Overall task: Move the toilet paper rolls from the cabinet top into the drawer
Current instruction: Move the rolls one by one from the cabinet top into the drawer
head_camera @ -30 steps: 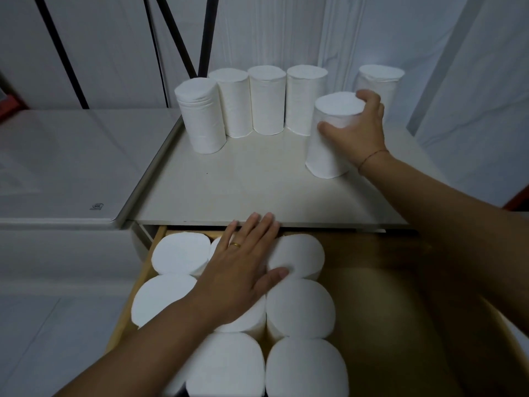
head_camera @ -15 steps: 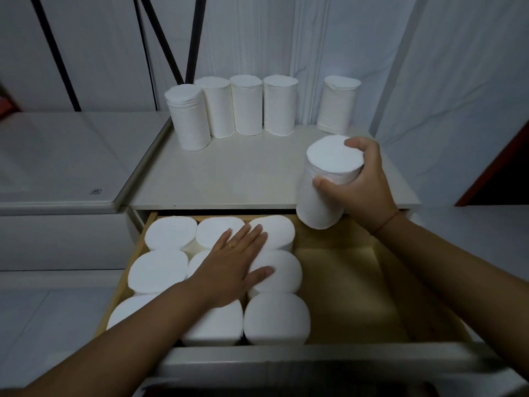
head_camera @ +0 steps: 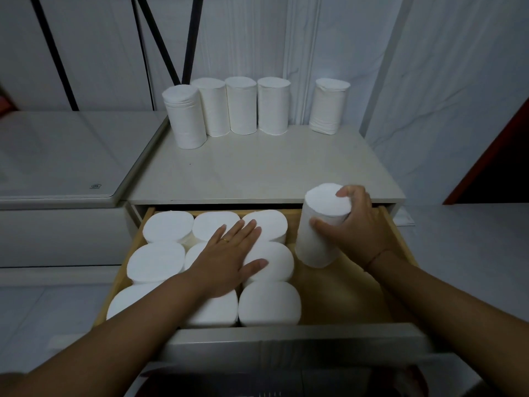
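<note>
— Five rolls [head_camera: 242, 106] stood upright at the back of the cabinet top [head_camera: 257, 173] in the head view: four side by side on the left, one apart on the right.
— And the drawer [head_camera: 343, 293]?
— It hung open below the top. Nine stored rolls [head_camera: 269, 306] filled its left part, on end, in three rows of three, packed so they touched. The right part showed bare wood.
— Where was the left grip [head_camera: 229, 259]?
— Flat on the stored rolls, fingers straight and close together, thumb out, holding nothing. It covered most of the middle roll. A ring [head_camera: 226, 240] sat on one finger.
— And the right grip [head_camera: 357, 227]?
— Its fingers and thumb were curled round the held roll [head_camera: 317, 239], near that roll's top end. The held roll leaned a little, its lower end down inside the drawer, just beside the right-hand column of stored rolls. I could not tell whether it touched the drawer floor.
— Anything else?
— A thin band [head_camera: 375, 257] on the right wrist, a low white unit [head_camera: 57, 156] left of the cabinet, and black poles [head_camera: 190, 38] against the wall behind.
</note>
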Available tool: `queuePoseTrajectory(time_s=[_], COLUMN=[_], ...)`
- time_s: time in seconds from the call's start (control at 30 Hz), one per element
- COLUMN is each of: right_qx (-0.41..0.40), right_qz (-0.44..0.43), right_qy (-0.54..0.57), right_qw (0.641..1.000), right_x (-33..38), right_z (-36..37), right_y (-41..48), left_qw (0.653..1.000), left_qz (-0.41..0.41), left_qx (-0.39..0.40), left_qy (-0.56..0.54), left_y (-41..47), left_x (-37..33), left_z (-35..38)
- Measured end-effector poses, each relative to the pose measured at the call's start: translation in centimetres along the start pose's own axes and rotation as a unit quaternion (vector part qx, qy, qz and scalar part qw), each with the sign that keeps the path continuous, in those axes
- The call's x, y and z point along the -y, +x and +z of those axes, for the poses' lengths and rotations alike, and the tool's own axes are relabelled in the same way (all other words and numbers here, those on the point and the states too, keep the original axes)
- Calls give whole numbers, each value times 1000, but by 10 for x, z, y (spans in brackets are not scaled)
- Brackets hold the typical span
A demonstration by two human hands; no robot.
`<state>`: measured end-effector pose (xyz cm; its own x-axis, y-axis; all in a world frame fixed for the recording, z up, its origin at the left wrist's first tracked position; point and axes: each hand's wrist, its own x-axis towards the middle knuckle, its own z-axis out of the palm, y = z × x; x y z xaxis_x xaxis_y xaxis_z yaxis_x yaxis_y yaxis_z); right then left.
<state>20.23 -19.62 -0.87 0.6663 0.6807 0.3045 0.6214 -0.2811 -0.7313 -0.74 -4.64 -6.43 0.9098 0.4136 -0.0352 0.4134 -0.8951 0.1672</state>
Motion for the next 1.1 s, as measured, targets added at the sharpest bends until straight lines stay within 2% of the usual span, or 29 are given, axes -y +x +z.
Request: queuePoseTrajectory(time_s=[0.2,0.4,0.57,0.67,0.77,0.87,1.1], right_qx=[43,116,193,291,337,333,271], right_qz=[66,36,41,-7,-53,-58,-30], right_qy=[-48,-109,-78,-159,-259,-293,-256], right_qw=[996,987,977,943,904,894,927], right_x=[-33,-47,-48,-52,-53,-50,-47], right_z=[36,49,36,20,13,18,37], right_y=[1,-1,12,24,35,38,31], left_qw=[1000,1000,1000,1000,1000,1000,1000], left_qz=[1,3,3,4,3,1,2], left_qx=[-7,-9,-12,-13,-10,-11,-11], left_qy=[6,5,3,4,6,6,7], left_y=[0,1,0,0,1,0,0], left_x=[1,2,2,2,2,2,1], left_z=[2,2,2,2,3,3,3])
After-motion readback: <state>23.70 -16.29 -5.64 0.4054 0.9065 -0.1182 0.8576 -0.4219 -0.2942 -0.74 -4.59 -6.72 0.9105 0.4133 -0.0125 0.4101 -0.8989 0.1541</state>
